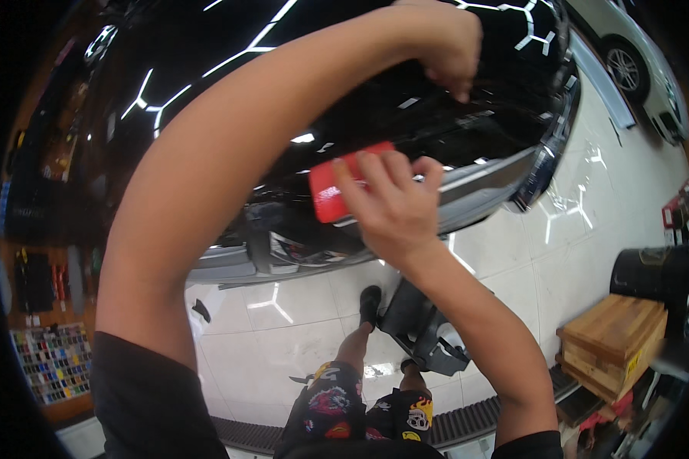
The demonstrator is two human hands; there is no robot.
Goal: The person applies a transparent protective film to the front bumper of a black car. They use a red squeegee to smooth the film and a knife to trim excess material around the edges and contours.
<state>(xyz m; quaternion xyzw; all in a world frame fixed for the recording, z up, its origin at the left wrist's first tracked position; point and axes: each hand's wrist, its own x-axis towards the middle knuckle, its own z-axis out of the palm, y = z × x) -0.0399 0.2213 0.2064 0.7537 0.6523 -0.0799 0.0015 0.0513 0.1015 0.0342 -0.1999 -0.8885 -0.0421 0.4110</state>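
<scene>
My right hand (pixel 396 200) is wrapped over a red flat squeegee (pixel 329 193), keeping it against or just above the glossy black car body (pixel 360 115). I cannot tell if its edge touches the panel. Farther off, my left hand (pixel 453 52) reaches across the panel, its fingers curled together and pointing down at the black surface. Whatever those fingers hold, if anything, is hidden. A pale grey trim edge (pixel 490 177) of the car runs just past my right hand.
Beside my legs stands a dark plastic seat-like object (pixel 421 325) on the white tiled floor (pixel 283 336). At right are a wooden box (pixel 616 336), a black bin (pixel 651 271) and a pale car (pixel 643 69). A board of small coloured pieces (pixel 52 363) is at left.
</scene>
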